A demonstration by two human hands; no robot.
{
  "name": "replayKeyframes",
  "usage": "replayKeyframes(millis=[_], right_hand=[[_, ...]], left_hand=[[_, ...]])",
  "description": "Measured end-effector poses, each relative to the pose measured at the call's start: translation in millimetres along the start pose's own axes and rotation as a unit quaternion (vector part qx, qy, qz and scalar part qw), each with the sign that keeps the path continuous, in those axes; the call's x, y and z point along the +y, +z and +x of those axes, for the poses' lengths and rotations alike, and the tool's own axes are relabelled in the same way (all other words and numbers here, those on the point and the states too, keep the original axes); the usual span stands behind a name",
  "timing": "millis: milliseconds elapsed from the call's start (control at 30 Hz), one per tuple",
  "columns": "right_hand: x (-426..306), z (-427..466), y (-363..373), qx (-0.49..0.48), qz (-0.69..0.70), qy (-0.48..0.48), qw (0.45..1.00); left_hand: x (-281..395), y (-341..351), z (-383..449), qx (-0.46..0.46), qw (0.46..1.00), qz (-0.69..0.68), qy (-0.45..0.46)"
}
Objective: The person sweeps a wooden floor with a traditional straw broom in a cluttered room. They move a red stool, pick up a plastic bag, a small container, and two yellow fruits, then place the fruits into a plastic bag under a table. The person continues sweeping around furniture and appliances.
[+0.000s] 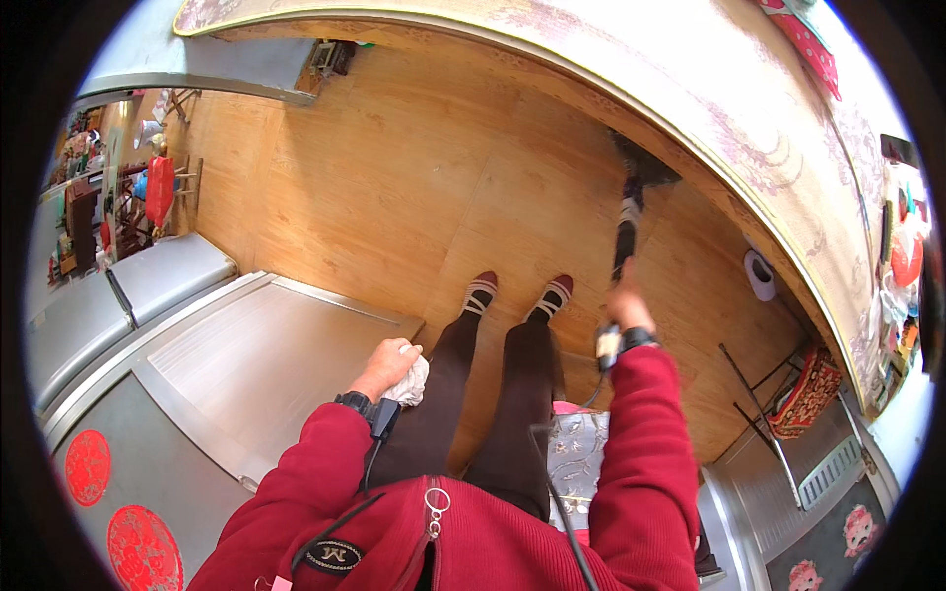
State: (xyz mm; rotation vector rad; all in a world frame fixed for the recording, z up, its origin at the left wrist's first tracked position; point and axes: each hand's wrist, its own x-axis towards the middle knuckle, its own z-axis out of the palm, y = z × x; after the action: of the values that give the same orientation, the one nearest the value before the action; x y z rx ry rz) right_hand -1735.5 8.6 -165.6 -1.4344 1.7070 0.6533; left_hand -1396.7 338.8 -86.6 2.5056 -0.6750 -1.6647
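My left hand [388, 369] is closed around a crumpled white cloth [409, 378], held in front of my left thigh. My right hand [629, 304] grips the dark handle [627, 240] of a long tool, probably a broom, and is blurred. Its dark, flat head [655, 168] meets the wood-patterned floor [414, 170] beside the lower edge of a raised platform, perhaps a bed [591, 44]. Part of the head may be hidden under that edge. A black device with a cable [386, 418] is strapped at my left wrist; another one [608, 347] is at the right.
Metal cabinets [273, 369] stand on my left. A pale shoe [759, 275] lies near the platform's base. Further right is a metal-framed folding seat [805, 391] with a patterned cover. A red bag [159, 190] hangs by the doorway at far left. Cables run along my body.
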Motion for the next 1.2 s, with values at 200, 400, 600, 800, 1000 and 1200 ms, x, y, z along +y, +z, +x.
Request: replayKeyframes(millis=[200,400,600,800,1000,1200], right_hand=[[23.1,-106.3,46.9,-0.084,-0.02,-0.033,0.996],[66.9,-198.9,-28.8,-0.083,0.384,-0.018,0.92],[72.1,-168.9,4.5,0.003,0.425,0.063,0.903],[-27.6,-54.6,58.8,-0.168,0.449,0.223,0.849],[-199.4,-152.7,150.4,-0.23,0.458,0.124,0.85],[-334.2,-248.2,200.8,-0.376,0.355,0.035,0.855]], left_hand=[[19.6,19.4,-6.7,-0.011,1.0,-0.001,0.018],[8.5,-5.7,-0.2,0.037,0.996,-0.057,0.051],[-39.9,-17.5,8.0,0.069,0.988,-0.137,0.02],[-94.9,-8.6,15.9,0.098,0.984,-0.146,-0.024],[-105.2,-6.2,10.1,0.101,0.968,-0.223,-0.046],[-112.5,-13.6,8.3,0.088,0.936,-0.334,-0.066]])
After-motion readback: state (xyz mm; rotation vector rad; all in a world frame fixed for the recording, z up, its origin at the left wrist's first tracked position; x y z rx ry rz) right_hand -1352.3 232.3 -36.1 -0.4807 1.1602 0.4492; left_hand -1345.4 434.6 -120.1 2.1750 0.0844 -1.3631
